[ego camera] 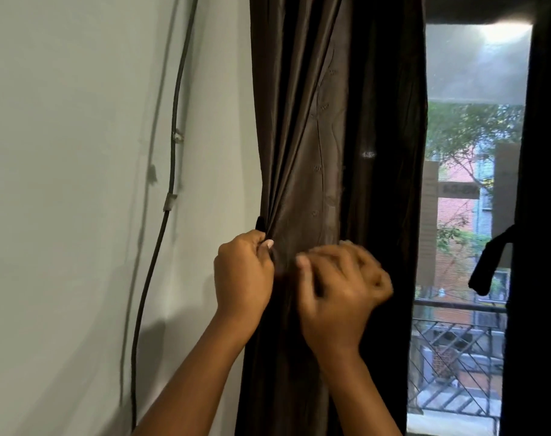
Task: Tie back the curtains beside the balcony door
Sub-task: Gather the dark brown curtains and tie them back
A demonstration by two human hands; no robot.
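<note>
Where both hands pinch it, dark brown curtain (315,136) gathered, pleated

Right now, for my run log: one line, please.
left hand: grips curtain | right hand: blurred, curled at curtain | tie unfinished

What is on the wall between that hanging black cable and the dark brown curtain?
In the head view, only bare pale wall lies between the black cable and the dark brown curtain; nothing hangs there.
</note>
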